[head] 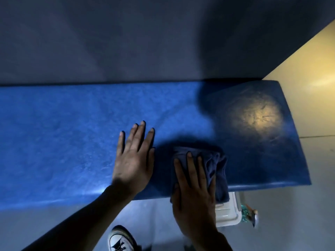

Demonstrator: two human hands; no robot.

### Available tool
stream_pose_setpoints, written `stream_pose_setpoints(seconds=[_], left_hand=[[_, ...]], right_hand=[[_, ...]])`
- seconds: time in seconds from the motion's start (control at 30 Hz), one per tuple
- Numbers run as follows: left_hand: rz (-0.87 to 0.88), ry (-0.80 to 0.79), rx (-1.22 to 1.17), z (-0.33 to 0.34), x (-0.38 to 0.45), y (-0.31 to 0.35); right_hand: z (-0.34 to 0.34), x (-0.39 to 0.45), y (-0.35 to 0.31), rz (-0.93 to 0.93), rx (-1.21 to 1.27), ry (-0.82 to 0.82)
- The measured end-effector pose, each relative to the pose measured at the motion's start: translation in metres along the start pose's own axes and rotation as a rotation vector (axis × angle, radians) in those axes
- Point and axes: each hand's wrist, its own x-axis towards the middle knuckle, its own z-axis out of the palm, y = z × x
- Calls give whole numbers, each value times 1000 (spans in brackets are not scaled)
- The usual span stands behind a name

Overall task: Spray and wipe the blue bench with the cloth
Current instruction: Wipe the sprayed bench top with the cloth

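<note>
The blue bench runs across the view from the left edge to its right end, against a dark wall. My right hand presses flat on a crumpled dark blue cloth at the bench's front edge, right of the middle; part of the cloth hangs over the edge. Just left of the cloth, my left hand lies flat on the bench top with fingers spread and nothing in it. No spray bottle is clearly in view.
A white plastic container stands on the grey floor below the bench's front edge, with a small greenish object beside it. My shoe is on the floor at the bottom. A yellowish wall closes the right side.
</note>
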Motion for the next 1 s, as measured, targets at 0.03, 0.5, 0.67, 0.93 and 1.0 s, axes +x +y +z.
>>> stream_pose_setpoints(seconds=[0.03,0.5,0.67,0.93,1.0], left_hand=[[14,-12,42,2,-1,0],[35,51,110,11,-1,-1],[45,48,94,15,-1,-3],[50,69,-27,14,-1,-3],[39,77,-85,11,-1,-5]], right_hand=[[0,6,0,-12,-9,-13],[-18,176,-19,-113,88,-11],[-33,243,-24,-102,70,-126],[-36,236,-26,-132,-5,-72],[-32,217,-29,-116,-38,-43]])
